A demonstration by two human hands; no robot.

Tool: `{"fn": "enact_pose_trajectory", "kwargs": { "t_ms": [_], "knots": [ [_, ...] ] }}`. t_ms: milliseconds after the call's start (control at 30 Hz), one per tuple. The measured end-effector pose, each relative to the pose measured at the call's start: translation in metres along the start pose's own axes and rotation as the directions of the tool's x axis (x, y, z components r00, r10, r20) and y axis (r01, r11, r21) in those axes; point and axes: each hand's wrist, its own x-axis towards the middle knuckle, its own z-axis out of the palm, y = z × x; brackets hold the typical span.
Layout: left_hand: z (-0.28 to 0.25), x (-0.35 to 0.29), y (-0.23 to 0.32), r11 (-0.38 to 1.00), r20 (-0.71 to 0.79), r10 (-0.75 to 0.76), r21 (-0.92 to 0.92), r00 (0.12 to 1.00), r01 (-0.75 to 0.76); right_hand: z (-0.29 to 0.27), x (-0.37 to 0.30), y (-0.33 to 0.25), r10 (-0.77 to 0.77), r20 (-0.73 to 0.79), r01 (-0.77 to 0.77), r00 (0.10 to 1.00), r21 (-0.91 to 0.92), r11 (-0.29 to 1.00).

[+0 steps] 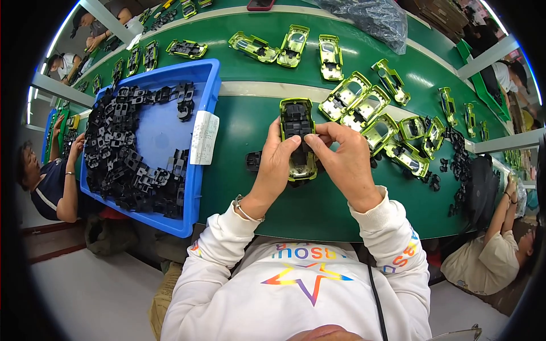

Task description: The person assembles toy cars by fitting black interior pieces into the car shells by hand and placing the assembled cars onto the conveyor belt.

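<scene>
Between both my hands is a lime-green toy car body [303, 170], its hollow underside facing up. A black plastic interior piece [297, 118] sits inside it, and both thumbs press on that piece near the middle. My left hand [276, 165] wraps the car body's left side, while my right hand [350, 162] grips its right side; the fingers underneath are partly hidden. Beside my left hand, a loose black part [253, 161] lies on the green table. Several more green car bodies [345, 95] are grouped just beyond my right hand.
A blue tray [196, 193] at left holds many black plastic parts [122, 145], with a paper label [203, 138] on its edge. More car bodies [294, 46] line the far belt. Black parts [459, 165] are heaped at right. Co-workers sit on both sides; clear plastic sheeting [378, 23] lies far back.
</scene>
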Motion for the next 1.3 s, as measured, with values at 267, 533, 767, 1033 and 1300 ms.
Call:
{"fn": "enact_pose_trajectory", "kwargs": {
  "t_ms": [267, 533, 767, 1033, 1300],
  "knots": [
    [-0.028, 0.043, 0.016, 0.982, -0.157, -0.017, -0.188, 0.987, -0.013, 0.003, 0.08, 0.01, -0.218, 0.073, 0.219, 0.973, -0.004, 0.976],
    [-0.051, 0.105, 0.025, 0.936, -0.362, 0.337, 0.031, 0.869, -0.35, 0.093, 0.219, 0.038, -0.555, 0.226, 0.562, 0.8, -0.605, 0.564],
    [-0.053, 0.144, 0.025, 0.915, -0.46, 0.395, 0.122, 0.795, -0.384, 0.106, 0.234, 0.061, -0.362, 0.34, 0.496, 0.868, -0.645, 0.581],
    [-0.076, 0.173, 0.007, 0.881, -0.557, 0.474, 0.284, 0.682, -0.379, 0.053, 0.215, 0.085, -0.549, 0.223, 0.588, 0.806, -0.413, 0.695],
    [-0.122, 0.23, -0.013, 0.735, -0.561, 0.451, 0.675, 0.694, 0.068, 0.014, 0.185, 0.069, -0.588, -0.083, 0.575, 0.804, -0.142, 0.806]
  ]
}}
